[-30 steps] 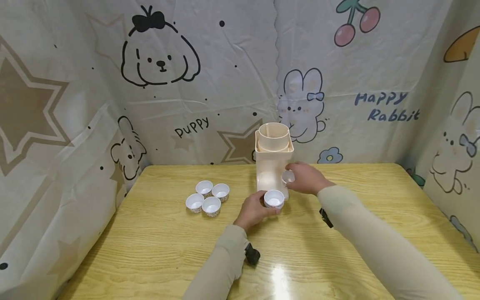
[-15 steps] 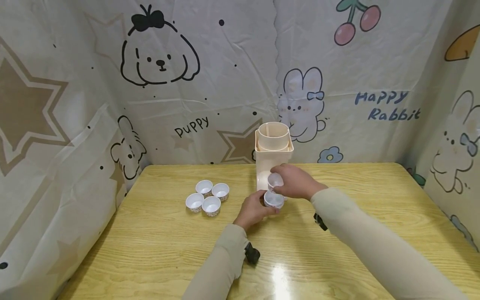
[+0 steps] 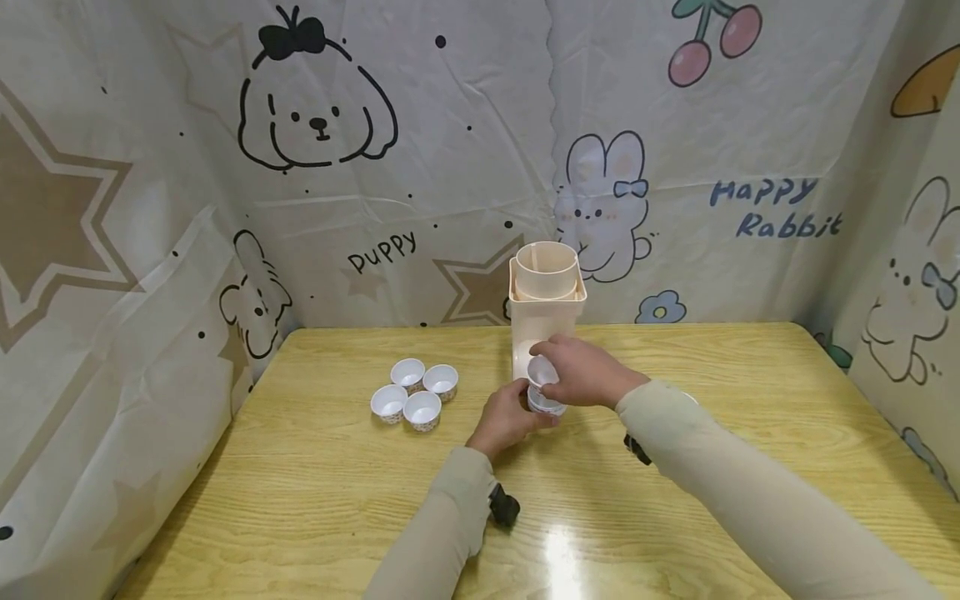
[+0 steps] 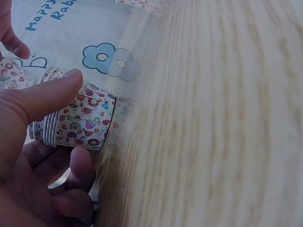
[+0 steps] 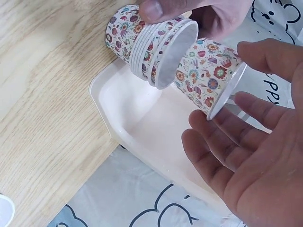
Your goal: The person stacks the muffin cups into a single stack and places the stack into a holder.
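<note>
My left hand [image 3: 506,423] grips a stack of small paper cups [image 4: 83,118] with a bright floral print, its thumb across the upper side and the fingers underneath. The stack stands on the table in front of a cream plastic dispenser [image 3: 522,325]. My right hand [image 3: 588,371] pinches a single paper cup [image 5: 208,71] near its rim, between thumb and fingertips. That cup is over the stack, its base right at the stack's open mouth. White insides show in both. The right hand covers part of the dispenser's front in the head view.
Several matching cups [image 3: 422,410] stand grouped on the table left of the hands. Another white rim [image 3: 690,399] peeks out behind the right sleeve. A round tube [image 3: 547,271] rises from the dispenser's top. A printed cloth [image 3: 412,108] hangs behind the table.
My right hand has moved left and slightly down, bringing its cup from beside the dispenser to over the stack. The left hand holds the stack in nearly the same place.
</note>
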{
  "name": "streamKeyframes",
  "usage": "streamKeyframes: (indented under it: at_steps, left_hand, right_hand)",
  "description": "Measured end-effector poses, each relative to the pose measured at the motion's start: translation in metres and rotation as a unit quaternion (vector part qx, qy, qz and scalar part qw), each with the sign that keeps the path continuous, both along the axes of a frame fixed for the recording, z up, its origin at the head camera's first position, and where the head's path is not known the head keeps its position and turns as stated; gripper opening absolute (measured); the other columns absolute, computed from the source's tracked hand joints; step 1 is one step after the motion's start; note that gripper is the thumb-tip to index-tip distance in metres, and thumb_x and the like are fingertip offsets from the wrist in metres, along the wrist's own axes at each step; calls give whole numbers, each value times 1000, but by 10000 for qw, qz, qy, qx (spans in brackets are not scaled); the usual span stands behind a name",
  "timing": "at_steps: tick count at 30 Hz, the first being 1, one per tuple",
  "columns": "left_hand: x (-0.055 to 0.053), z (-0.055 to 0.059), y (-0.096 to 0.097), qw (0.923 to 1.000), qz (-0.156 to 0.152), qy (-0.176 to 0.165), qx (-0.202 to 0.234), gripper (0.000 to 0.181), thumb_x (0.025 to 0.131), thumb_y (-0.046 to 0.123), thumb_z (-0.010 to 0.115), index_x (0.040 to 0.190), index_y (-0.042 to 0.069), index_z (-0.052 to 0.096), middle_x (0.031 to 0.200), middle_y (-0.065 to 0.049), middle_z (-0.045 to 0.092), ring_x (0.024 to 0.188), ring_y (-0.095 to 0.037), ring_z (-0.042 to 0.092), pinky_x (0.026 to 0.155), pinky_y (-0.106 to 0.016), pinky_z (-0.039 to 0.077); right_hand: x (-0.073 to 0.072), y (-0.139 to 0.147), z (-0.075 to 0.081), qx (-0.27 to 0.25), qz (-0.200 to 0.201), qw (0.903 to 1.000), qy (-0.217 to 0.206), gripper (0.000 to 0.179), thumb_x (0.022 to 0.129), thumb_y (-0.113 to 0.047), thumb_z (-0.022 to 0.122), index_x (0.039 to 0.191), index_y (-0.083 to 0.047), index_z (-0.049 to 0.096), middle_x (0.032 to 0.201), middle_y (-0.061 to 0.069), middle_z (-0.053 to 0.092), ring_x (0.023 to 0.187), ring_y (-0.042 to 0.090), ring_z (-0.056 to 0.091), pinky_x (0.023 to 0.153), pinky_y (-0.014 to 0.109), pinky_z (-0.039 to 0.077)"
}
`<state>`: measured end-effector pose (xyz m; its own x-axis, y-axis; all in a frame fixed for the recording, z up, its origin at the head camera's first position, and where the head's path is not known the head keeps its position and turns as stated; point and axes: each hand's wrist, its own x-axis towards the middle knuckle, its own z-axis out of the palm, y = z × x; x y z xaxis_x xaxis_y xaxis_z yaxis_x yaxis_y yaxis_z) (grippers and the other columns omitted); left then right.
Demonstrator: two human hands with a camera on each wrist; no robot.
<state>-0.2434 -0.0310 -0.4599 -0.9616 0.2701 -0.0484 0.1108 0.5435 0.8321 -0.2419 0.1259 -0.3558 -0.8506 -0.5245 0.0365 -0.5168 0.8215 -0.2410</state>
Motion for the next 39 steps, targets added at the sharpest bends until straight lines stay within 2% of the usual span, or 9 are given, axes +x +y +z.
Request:
streamKeyframes:
  at_steps: [6, 12, 18, 24, 31, 39]
  left_hand:
    - [0, 1, 0, 9999, 72, 30, -122, 54, 75, 31, 86, 121, 13, 65, 121, -4, 70, 107, -19, 62, 94, -39, 51]
    - [0, 2, 1, 9998, 61, 105, -186, 57, 76, 32, 85, 125, 12, 64, 123, -5, 69, 110, -21, 62, 97, -41, 50]
    - [0, 2, 0, 9997, 38, 120, -185, 56, 75, 31, 86, 123, 11, 64, 121, -6, 70, 108, -20, 63, 94, -39, 51]
    - [0, 1, 0, 9999, 25, 120, -116, 53, 75, 30, 86, 120, 11, 65, 120, -6, 70, 105, -20, 62, 92, -39, 51]
    - [-1, -1, -1, 10000, -6, 75, 26, 60, 76, 31, 85, 128, 12, 63, 127, -6, 68, 116, -23, 62, 99, -42, 50]
    - [-2, -2, -1, 9998, -15, 4, 184, 60, 75, 29, 85, 128, 12, 63, 128, -6, 68, 116, -23, 62, 100, -43, 50]
  right_hand:
    - [0, 1, -4, 31, 104, 9997, -232, 53, 82, -16, 75, 131, 0, 59, 123, 20, 63, 103, 30, 65, 89, 47, 55]
    - [0, 2, -6, 99, 108, 9995, -282, 55, 82, -16, 76, 131, 0, 58, 122, 20, 63, 102, 30, 65, 89, 46, 55]
    - [0, 1, -7, 119, 98, 9994, -303, 55, 82, -16, 76, 132, 0, 58, 125, 20, 63, 105, 31, 64, 91, 47, 55]
    - [0, 0, -8, 118, 107, 9995, -283, 53, 82, -16, 76, 130, 0, 59, 125, 20, 63, 105, 30, 64, 91, 47, 55]
    - [0, 0, -9, 198, 147, 9995, -202, 51, 81, -14, 77, 128, 0, 61, 129, 21, 62, 114, 33, 62, 96, 47, 52]
    - [-1, 1, -9, 223, 169, 9995, -149, 50, 82, -13, 76, 127, 0, 62, 128, 20, 62, 114, 33, 62, 97, 46, 52]
